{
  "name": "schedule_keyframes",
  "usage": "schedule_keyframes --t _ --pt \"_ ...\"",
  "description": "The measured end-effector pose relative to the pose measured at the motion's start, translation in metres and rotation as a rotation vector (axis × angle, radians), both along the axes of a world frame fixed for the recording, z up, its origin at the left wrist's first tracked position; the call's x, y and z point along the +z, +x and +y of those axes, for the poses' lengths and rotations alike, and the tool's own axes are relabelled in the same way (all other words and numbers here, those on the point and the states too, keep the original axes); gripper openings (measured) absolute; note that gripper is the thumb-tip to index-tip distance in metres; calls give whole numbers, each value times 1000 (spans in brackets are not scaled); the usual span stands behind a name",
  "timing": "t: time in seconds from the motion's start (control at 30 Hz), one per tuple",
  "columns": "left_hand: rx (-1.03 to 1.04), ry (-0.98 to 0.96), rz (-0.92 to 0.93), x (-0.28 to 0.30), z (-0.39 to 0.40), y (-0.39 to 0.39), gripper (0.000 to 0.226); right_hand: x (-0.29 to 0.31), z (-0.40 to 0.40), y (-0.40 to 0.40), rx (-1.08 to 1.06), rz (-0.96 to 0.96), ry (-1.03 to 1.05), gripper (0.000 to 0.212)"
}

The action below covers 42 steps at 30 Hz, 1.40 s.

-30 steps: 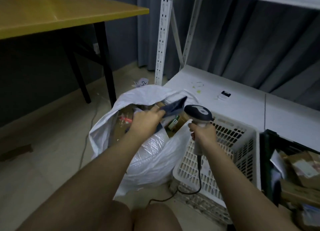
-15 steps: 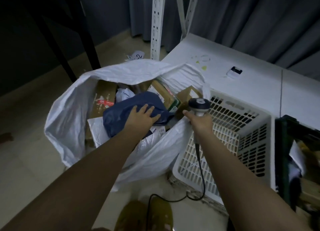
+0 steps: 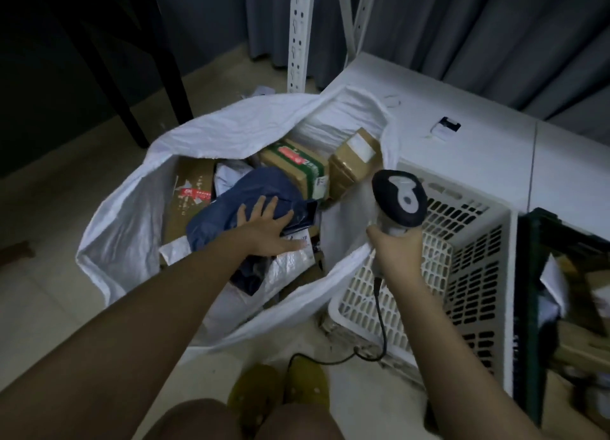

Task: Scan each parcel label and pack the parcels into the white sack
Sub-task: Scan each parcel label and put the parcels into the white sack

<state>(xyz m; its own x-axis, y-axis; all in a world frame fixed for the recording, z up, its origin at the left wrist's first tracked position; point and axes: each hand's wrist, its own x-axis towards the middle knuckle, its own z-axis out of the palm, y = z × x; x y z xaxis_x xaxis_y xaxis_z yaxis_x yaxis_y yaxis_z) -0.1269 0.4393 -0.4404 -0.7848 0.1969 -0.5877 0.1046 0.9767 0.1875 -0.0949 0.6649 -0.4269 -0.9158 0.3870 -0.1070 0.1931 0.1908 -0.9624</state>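
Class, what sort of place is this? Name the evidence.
Probably a small parcel sorting or storage room: a white sack full of parcels, a handheld scanner in the right hand, and metal shelving.

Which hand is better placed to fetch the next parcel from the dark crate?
Probably the left hand. It lies open on the dark blue parcel inside the white sack, gripping nothing. The right hand is nearer the dark crate but grips the scanner.
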Motion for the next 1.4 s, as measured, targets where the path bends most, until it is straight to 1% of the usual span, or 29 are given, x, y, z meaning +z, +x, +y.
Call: schedule_keyframes --t 0.07,0.1,0.13,0.17,0.2,0.23,0.27,0.33,0.37,0.4,0.43,0.47,0.53,0.57,0.6,0.63,0.67,0.73,0.77,0.87,0.9,1.0,1.03,1.07,1.13,1.2,1.27,1.33,1.4 --pt "178 247 -119 13 -6 14 90 5 -6 15 66 -10 24 20" --pt "267 408 -154 19 -10 22 91 5 -10 19 99 -34 49 19" --pt "338 559 -151 25 -13 30 85 4 -16 23 131 -51 68 19" --pt "388 661 -98 31 -18 38 70 5 -22 25 156 -66 78 22" --pt "401 685 27 35 -25 45 52 5 -28 26 173 -79 80 29" --pt "377 641 226 39 -34 50 38 6 -34 26 187 -91 82 35" --pt "325 553 455 40 -45 54 30 7 -40 27 194 -98 87 38" --pt "248 288 879 42 -72 59 28 10 -49 29 198 -104 108 41" --pt "268 142 1032 44 -86 60 30 13 -53 30 202 -105 106 41" --pt "325 24 1122 48 -98 61 32 15 -56 31 206 -103 100 37" --pt "383 -50 1132 54 -108 62 39 17 -59 31 210 -100 103 32" --pt "439 -89 1083 61 -117 63 50 19 -61 31 206 -91 112 28" --pt "567 -85 838 68 -132 60 69 23 -66 30 195 -66 138 24" --pt "622 -58 714 71 -138 59 70 26 -68 30 197 -50 146 24" --pt "655 -32 624 71 -143 57 64 29 -71 29 200 -34 154 25" --pt "666 -14 597 70 -148 56 55 32 -73 28 198 -19 168 27" --pt "664 -11 608 67 -150 54 45 34 -75 27 191 -7 189 27" --pt "653 -28 610 62 -155 49 35 38 -79 23 178 1 235 28" --pt "647 -27 582 59 -157 47 37 38 -80 21 174 -1 255 29" --pt "653 34 495 51 -163 41 54 37 -82 13 164 -11 300 30" --pt "647 35 509 49 -165 40 52 38 -83 11 161 -11 315 31" --pt "652 -14 640 45 -171 36 30 41 -83 7 134 -22 372 40" --pt "693 29 686 45 -171 36 28 41 -82 5 131 -35 382 41" --pt "759 126 718 46 -170 36 28 42 -82 4 129 -54 389 39" --pt "873 389 738 60 -161 34 29 49 -83 0 139 -72 375 34" --pt "869 612 792 93 -147 24 26 74 -88 -13 136 -21 327 31" --pt "817 771 949 148 -135 7 19 121 -97 -33 105 112 285 31" --pt "722 858 1076 209 -124 -7 17 174 -102 -51 91 283 239 24" --pt "643 862 1139 252 -116 -13 17 207 -98 -56 74 397 174 16"
